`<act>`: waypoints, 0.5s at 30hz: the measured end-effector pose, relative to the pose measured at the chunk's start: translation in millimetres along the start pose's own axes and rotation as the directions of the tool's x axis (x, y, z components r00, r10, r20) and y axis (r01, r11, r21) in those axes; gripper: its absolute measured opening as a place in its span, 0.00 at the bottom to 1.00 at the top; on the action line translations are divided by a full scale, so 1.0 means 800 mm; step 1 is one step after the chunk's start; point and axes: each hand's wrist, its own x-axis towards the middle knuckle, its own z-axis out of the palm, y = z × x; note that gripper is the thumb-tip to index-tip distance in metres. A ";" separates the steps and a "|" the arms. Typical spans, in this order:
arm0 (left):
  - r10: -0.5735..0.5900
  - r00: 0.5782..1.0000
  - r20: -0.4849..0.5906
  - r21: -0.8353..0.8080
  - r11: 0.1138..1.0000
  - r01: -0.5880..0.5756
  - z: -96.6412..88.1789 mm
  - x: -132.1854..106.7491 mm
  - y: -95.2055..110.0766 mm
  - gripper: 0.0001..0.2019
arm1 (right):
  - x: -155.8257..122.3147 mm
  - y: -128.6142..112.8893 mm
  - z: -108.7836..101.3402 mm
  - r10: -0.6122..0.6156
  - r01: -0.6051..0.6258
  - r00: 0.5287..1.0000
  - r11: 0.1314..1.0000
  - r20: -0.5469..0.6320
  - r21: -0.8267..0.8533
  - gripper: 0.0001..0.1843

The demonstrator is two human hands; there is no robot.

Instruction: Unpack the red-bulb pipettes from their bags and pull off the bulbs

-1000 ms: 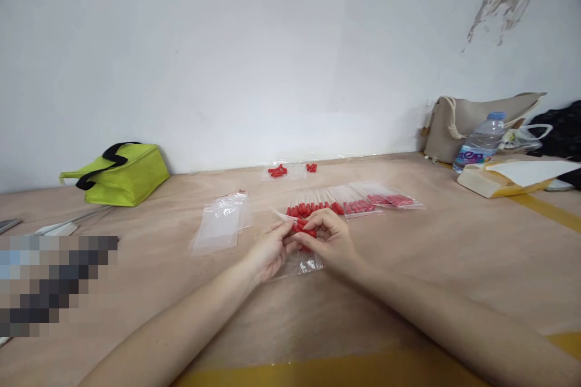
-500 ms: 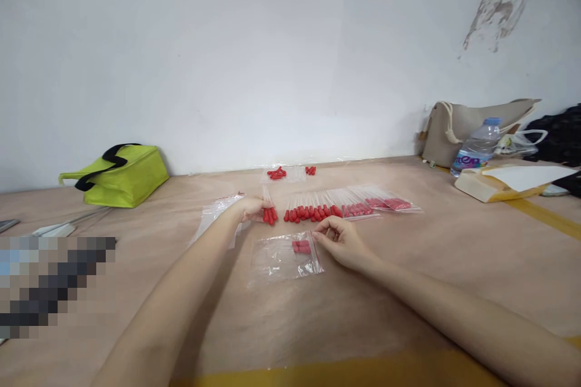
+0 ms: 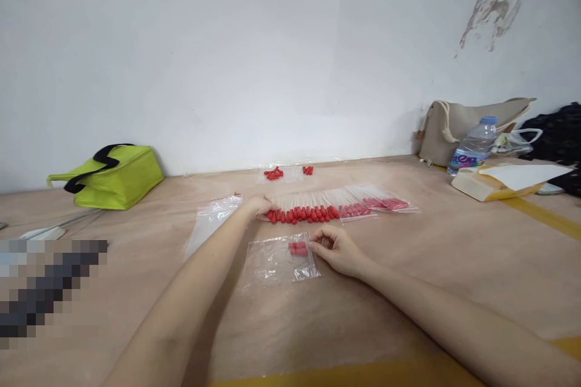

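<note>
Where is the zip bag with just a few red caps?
Head view, centre: the zip bag lies flat on the table, just nearer than the row of red-tipped tubes, the right hand at its right edge.

Water bottle (image 3: 472, 145) label: blurred, not legible

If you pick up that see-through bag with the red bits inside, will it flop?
Probably floppy: the clear zip bag lies crinkled and flat on the table. Likely light, holding only a few red pieces. They may slide to the low end when lifted.
</note>
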 end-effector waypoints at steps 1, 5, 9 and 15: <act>-0.003 1.000 -0.028 0.039 0.999 0.004 0.001 -0.001 -0.001 0.12 | 0.000 0.000 0.000 0.007 -0.007 1.000 1.000 0.011 0.007 0.10; 0.013 0.992 -0.129 0.221 0.975 0.016 0.003 -0.009 0.000 0.13 | 0.001 0.001 0.001 0.019 -0.020 0.999 0.999 0.027 0.048 0.11; 0.056 0.980 -0.190 0.385 0.923 0.022 0.001 -0.019 0.003 0.14 | 0.001 0.003 0.000 0.002 0.000 0.999 0.998 -0.035 0.056 0.11; 0.254 0.929 -0.269 0.635 0.772 -0.027 -0.005 -0.051 -0.010 0.12 | 0.000 0.006 0.000 -0.006 0.006 1.000 1.000 0.005 -0.013 0.10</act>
